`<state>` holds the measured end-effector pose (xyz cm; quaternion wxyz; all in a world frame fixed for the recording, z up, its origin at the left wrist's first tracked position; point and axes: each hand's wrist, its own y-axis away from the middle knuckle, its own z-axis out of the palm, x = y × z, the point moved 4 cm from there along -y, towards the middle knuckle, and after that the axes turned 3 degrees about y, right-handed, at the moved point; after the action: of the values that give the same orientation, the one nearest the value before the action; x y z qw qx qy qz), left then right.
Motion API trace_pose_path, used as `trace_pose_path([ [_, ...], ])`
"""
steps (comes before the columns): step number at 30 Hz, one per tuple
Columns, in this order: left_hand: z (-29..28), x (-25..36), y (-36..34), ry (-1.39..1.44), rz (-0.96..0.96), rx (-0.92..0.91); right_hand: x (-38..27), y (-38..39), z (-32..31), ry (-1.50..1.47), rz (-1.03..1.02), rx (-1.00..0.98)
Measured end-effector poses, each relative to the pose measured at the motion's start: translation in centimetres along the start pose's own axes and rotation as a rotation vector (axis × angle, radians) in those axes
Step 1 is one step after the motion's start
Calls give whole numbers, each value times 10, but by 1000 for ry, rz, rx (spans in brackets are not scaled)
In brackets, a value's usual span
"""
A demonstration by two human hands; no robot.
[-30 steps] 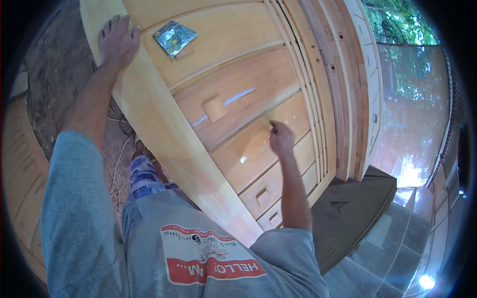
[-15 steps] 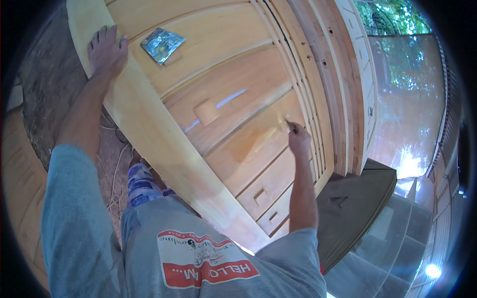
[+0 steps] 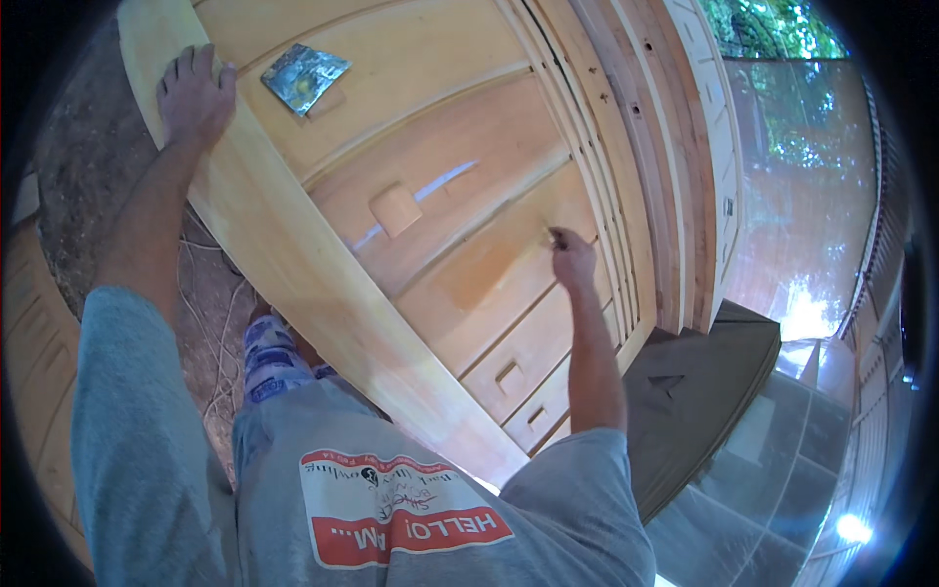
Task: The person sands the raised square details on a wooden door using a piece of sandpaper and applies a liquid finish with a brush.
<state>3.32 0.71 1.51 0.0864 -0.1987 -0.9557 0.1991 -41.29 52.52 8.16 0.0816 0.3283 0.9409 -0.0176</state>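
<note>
A large pale wooden door panel (image 3: 430,112) with grooves and recessed sections lies in front of me. My left hand (image 3: 196,93) rests on its plain left border board, fingers stretched over the wood. Over the panel's right half, my right hand (image 3: 573,258) is closed on a small dark-and-light tool whose kind I cannot make out; its tip is at or just above the surface. Beside it is a darker, wet-looking orange patch (image 3: 489,269). A small square wooden block (image 3: 395,209) sits on the panel beside a pale streak. Farther up lies a shiny, stained square metal plate (image 3: 305,78).
More wooden boards or doors (image 3: 675,166) stand stacked along the panel's right side. A dark brown box-like thing (image 3: 675,391) is at the lower right, beside grey floor tiles (image 3: 753,499). Thin cords (image 3: 220,333) lie on the ground at left, near another wooden panel (image 3: 44,382).
My right hand has shifted slightly left and up across the panel. The view has moved a little; my left hand still rests on the border board.
</note>
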Motion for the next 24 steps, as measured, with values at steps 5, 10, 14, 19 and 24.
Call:
trace_pose_path([
  [5,-7,-8,2,-3,-13,-6,-102,95,13,24,-177,80],
  [10,-1,-5,-2,4,-27,-48,-179,180,19,32,-40,48],
  [14,1,-12,-1,-8,-42,-43,-192,205,10,-13,-26,-3],
  [19,0,-7,0,-21,-40,-72,-116,140,-30,-84,179,-56],
  [24,1,-5,-1,-22,-34,-66,10,39,-51,-24,258,28],
])
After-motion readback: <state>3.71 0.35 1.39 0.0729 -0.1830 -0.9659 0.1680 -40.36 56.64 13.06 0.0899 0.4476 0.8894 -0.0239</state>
